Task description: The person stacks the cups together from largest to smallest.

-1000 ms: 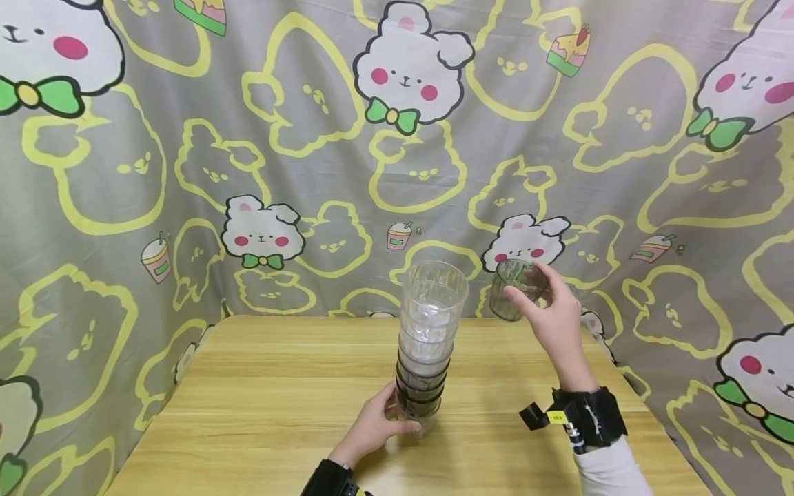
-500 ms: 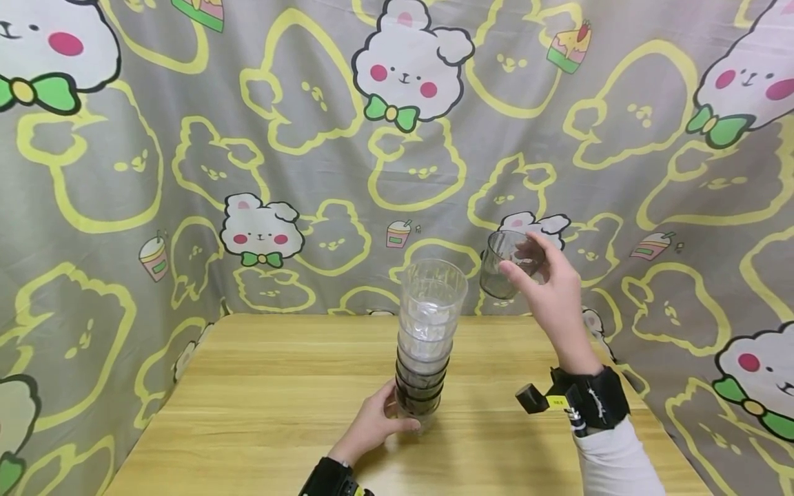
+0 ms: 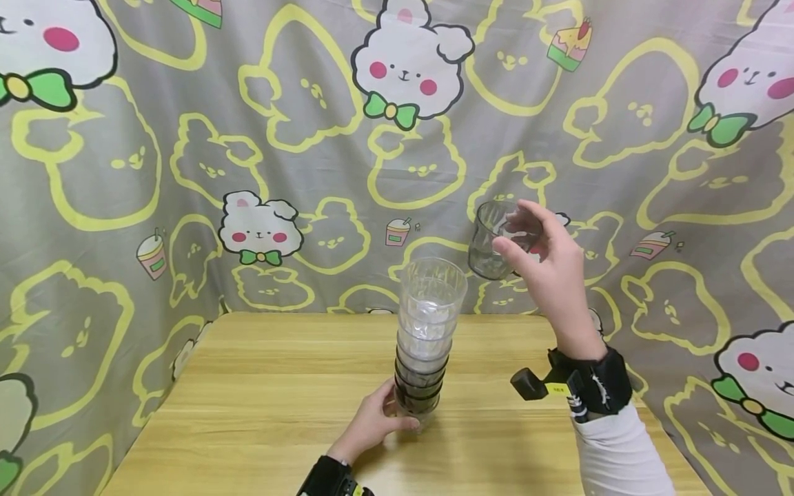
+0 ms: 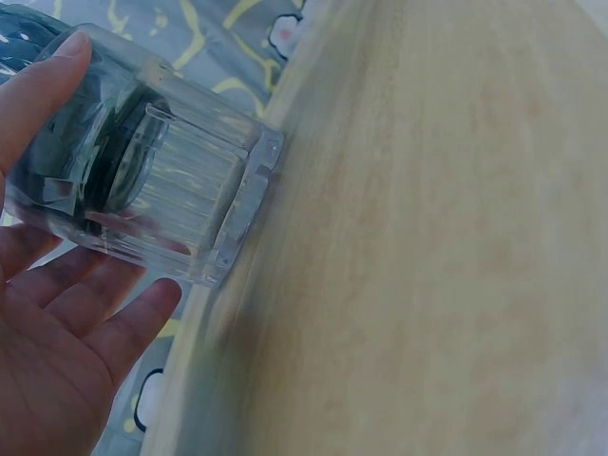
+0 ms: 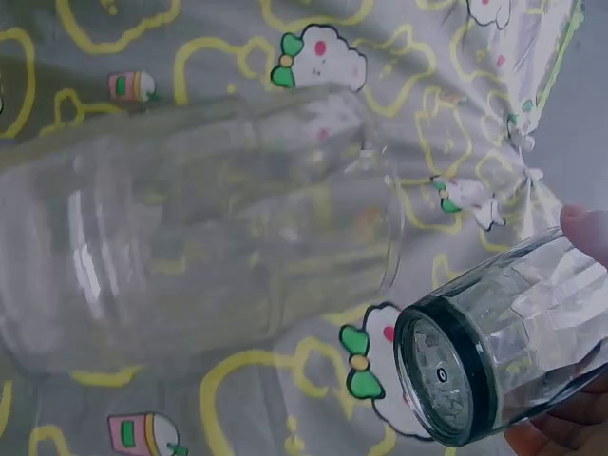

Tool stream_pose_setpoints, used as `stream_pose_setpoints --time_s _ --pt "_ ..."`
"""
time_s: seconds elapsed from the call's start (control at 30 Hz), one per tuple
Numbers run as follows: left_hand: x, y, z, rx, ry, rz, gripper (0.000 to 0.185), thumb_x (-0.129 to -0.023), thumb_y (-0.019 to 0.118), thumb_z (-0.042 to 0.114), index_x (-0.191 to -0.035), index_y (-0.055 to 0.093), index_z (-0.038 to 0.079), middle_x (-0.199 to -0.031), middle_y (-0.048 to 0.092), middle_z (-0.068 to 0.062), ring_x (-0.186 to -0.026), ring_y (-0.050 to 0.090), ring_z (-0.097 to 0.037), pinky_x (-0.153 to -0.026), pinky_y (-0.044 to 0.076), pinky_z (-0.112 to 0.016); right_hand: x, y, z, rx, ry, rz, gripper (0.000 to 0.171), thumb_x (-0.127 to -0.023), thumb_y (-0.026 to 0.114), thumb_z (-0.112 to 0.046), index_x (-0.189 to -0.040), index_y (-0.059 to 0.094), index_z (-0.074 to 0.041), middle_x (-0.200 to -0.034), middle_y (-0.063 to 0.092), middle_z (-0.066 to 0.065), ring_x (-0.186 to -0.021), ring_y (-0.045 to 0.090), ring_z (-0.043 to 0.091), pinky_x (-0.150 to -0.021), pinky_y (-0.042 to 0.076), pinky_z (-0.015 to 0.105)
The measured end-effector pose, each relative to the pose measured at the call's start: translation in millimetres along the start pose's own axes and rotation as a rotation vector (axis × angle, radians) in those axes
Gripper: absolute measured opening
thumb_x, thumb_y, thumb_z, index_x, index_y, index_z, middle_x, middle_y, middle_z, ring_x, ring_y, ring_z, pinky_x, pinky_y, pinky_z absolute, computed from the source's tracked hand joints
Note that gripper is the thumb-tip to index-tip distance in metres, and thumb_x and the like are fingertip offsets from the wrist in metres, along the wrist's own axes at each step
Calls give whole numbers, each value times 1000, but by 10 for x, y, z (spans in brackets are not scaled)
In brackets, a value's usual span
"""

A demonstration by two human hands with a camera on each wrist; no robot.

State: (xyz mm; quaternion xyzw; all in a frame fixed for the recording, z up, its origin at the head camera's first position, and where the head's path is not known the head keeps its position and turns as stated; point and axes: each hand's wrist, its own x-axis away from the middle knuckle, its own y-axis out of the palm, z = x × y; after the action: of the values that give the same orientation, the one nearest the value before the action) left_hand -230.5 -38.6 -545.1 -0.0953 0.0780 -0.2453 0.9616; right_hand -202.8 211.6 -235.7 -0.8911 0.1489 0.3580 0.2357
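Observation:
A tall stack of nested cups (image 3: 424,324) stands upright on the wooden table, clear ones at the top and bottom, dark grey ones between. My left hand (image 3: 375,421) grips the stack low down, thumb on the near side. In the left wrist view the clear bottom cup (image 4: 180,176) shows with its base at the table. My right hand (image 3: 555,265) holds a grey see-through cup (image 3: 496,241) in the air, right of the stack's top and higher than it. The right wrist view shows this grey cup's base (image 5: 442,375) beside the clear upper cups (image 5: 218,228).
The light wooden table (image 3: 279,386) ends at a grey curtain (image 3: 335,172) with rabbit drawings, which hangs at the back and both sides. A black wrist camera (image 3: 528,383) sticks out from the right wrist strap.
My right hand has risen and shifted slightly left with the grey cup, now higher than the stack's rim. The left hand and the stack have stayed in place.

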Motion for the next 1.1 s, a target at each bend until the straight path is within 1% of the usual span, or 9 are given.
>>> stream_pose_setpoints --time_s 0.2,0.3,0.37,0.47,0.57,0.73,0.83,0.97,1.1 --pt "-13 -5 -8 4 -19 -2 86 -76 83 33 -149 38 22 -145 52 -9 -134 50 -31 -111 47 -43 -2 67 -189 -156 -25 -77 53 -89 69 -8 -139 51 -10 -119 59 -3 -110 58 10 -95 49 16" --pt "-15 -6 -14 8 -28 -3 86 -76 83 34 -149 38 24 -145 52 -8 -134 49 -30 -111 46 -43 4 122 -246 -212 -47 -109 55 -87 69 -1 -138 51 -6 -119 60 -2 -110 58 15 -96 51 19" --pt "-15 -6 -16 10 -27 -5 85 -76 83 33 -149 38 24 -145 52 -8 -134 50 -30 -111 46 -42 11 157 -270 -229 -59 -122 56 -86 69 1 -138 51 -5 -119 60 1 -110 58 16 -93 52 19" --pt "-12 -6 -13 12 -22 -5 84 -76 83 33 -148 39 25 -144 53 -7 -133 51 -29 -111 47 -42 20 204 -289 -231 -62 -128 56 -85 71 -2 -137 52 -8 -117 62 5 -108 59 16 -84 53 17" --pt "-8 -7 -6 10 -20 -4 84 -76 83 33 -148 39 25 -144 53 -7 -133 51 -29 -111 47 -42 31 247 -293 -228 -64 -138 56 -84 74 -7 -137 53 -10 -117 63 7 -107 60 15 -82 52 15" --pt "-6 -7 -7 12 -25 -7 85 -76 82 34 -148 39 25 -145 52 -7 -133 51 -30 -111 47 -42 47 311 -280 -255 -66 -169 59 -83 76 -8 -137 52 -7 -120 61 12 -108 59 15 -90 53 18" --pt "-8 -11 -13 11 -25 -8 85 -76 82 33 -148 38 25 -145 52 -7 -133 51 -30 -111 47 -42 63 343 -259 -263 -62 -182 59 -83 76 -9 -137 52 -7 -120 61 14 -109 59 15 -91 52 18" --pt "-10 -15 -16 5 -18 -10 85 -77 82 33 -149 38 24 -145 52 -8 -133 51 -30 -111 47 -41 96 390 -210 -223 -58 -200 60 -82 77 -11 -137 52 -8 -120 62 11 -110 59 13 -91 52 17" --pt "-8 -13 -16 -1 -2 -12 85 -77 82 32 -149 38 23 -144 52 -8 -132 52 -30 -110 48 -41 145 435 -153 -151 -66 -218 62 -81 79 -13 -137 53 -9 -120 64 11 -109 59 15 -93 51 16"
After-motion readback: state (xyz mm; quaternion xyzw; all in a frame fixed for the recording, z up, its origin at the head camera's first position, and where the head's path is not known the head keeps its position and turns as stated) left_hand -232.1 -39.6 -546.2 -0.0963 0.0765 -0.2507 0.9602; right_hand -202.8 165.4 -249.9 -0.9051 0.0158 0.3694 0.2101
